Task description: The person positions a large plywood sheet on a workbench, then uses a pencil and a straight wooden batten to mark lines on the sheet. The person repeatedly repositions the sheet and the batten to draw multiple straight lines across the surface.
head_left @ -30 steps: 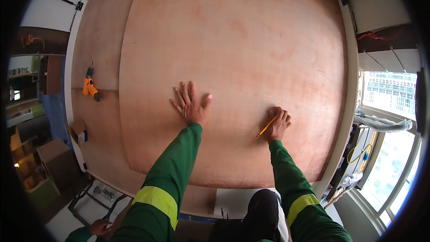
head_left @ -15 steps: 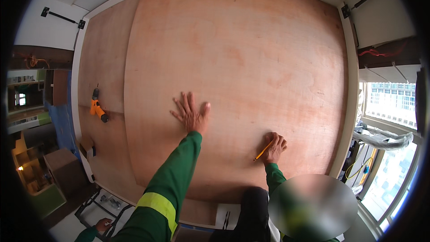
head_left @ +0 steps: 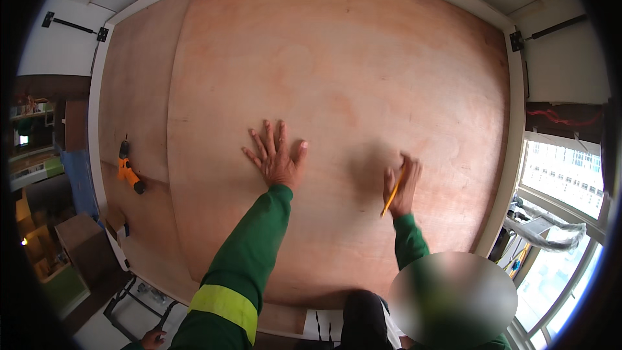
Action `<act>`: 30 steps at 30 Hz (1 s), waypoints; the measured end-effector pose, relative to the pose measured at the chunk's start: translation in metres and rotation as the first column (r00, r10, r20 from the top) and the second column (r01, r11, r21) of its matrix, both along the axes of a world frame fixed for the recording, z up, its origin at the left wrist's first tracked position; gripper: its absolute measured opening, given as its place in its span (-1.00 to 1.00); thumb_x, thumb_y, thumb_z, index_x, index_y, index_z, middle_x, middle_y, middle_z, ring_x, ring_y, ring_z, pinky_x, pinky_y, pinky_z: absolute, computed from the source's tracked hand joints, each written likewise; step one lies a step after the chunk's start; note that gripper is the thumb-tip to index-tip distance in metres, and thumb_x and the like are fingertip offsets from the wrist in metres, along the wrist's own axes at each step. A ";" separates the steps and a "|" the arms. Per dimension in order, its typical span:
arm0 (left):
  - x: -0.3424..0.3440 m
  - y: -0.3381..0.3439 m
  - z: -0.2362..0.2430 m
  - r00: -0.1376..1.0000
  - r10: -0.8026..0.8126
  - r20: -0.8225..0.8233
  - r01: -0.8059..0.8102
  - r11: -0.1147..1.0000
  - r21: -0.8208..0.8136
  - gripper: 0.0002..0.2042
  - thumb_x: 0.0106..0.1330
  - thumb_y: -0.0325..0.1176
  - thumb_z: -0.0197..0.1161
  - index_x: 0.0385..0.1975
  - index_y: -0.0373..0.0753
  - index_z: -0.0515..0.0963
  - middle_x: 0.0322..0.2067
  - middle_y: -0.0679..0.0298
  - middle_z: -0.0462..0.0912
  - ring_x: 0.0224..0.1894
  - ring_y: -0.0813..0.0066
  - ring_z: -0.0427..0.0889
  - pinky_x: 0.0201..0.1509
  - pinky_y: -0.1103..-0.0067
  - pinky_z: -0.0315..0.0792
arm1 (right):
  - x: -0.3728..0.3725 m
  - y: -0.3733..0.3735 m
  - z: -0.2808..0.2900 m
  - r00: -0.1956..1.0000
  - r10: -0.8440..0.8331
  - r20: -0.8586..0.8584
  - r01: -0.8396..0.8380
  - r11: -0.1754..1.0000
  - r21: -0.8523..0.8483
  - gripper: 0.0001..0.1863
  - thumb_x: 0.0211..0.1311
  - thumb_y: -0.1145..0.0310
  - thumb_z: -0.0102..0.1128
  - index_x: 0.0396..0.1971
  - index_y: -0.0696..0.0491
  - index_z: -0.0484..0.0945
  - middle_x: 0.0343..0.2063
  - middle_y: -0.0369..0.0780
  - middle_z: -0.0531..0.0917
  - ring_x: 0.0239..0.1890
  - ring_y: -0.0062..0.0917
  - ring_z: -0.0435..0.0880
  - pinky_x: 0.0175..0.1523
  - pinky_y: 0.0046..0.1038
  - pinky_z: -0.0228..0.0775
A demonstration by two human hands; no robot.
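Observation:
My left hand (head_left: 280, 163) lies flat on a large plywood sheet (head_left: 311, 58), fingers spread, with nothing in it. To its right, my right hand (head_left: 405, 188) is closed around a yellow pencil (head_left: 392, 194) that slants down past the thumb side, its lower end toward me. That hand is slightly smeared by motion and casts a shadow on the wood to its left. Whether its fingers touch the sheet I cannot tell. A blurred round patch hides much of my right arm. Both my sleeves are green, and the left has a yellow band (head_left: 223, 304).
An orange cordless drill (head_left: 130, 172) lies on the narrower plywood strip (head_left: 136, 71) at left. A white frame edge (head_left: 512, 123) surrounds the wood, with black gas struts (head_left: 71, 24) at the far corners. Another person's hand (head_left: 153, 338) shows at lower left. Windows (head_left: 564, 162) stand at right.
My right hand has moved farther from me and slightly right with the pencil, its fingers reaching out more. My left hand stays flat on the sheet. The whole view has shifted a little.

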State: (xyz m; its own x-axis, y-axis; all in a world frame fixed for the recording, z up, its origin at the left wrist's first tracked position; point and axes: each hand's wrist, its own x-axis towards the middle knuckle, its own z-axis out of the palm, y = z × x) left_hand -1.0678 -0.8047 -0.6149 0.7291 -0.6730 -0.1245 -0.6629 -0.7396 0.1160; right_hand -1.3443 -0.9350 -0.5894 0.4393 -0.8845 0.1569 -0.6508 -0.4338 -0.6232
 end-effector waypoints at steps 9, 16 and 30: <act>0.004 -0.005 -0.003 0.999 -0.038 -0.006 0.038 0.999 -0.025 -0.17 0.50 0.37 0.00 0.64 0.03 0.18 0.68 0.12 -0.03 0.71 -0.19 -0.25 0.64 -0.26 -0.47 | 0.262 -0.302 -0.024 0.805 -0.137 0.577 0.003 0.974 0.227 -0.66 0.52 0.23 0.08 0.04 0.16 0.63 -0.25 -0.14 0.65 -0.16 -0.43 0.62 0.03 -0.42 0.47; 0.001 0.000 -0.002 0.999 -0.041 -0.025 0.041 0.999 0.023 -0.17 0.50 0.39 -0.03 0.62 -0.03 0.23 0.67 0.06 -0.01 0.69 -0.24 -0.22 0.63 -0.27 -0.47 | 0.327 -0.372 -0.042 0.833 -0.167 0.527 -0.023 0.942 0.334 -0.70 0.39 0.28 0.30 -0.04 0.18 0.65 -0.23 -0.17 0.78 -0.18 -0.48 0.73 0.01 -0.39 0.57; 0.007 -0.003 0.000 0.996 -0.068 -0.061 0.070 0.997 0.029 -0.16 0.48 0.36 0.03 0.61 -0.06 0.23 0.67 0.03 -0.01 0.69 -0.28 -0.24 0.62 -0.29 -0.47 | 0.351 -0.413 -0.042 0.903 -0.027 0.428 -0.035 0.990 0.136 -0.68 0.41 0.20 0.38 -0.09 0.17 0.70 -0.23 -0.12 0.82 -0.17 -0.42 0.78 0.01 -0.39 0.59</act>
State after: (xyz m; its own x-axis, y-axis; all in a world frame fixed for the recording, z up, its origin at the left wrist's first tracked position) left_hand -1.0607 -0.8072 -0.6152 0.6717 -0.7164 -0.1885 -0.7049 -0.6964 0.1345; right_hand -0.9938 -1.3475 -0.6315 0.3605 -0.9093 0.2077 -0.3063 -0.3257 -0.8945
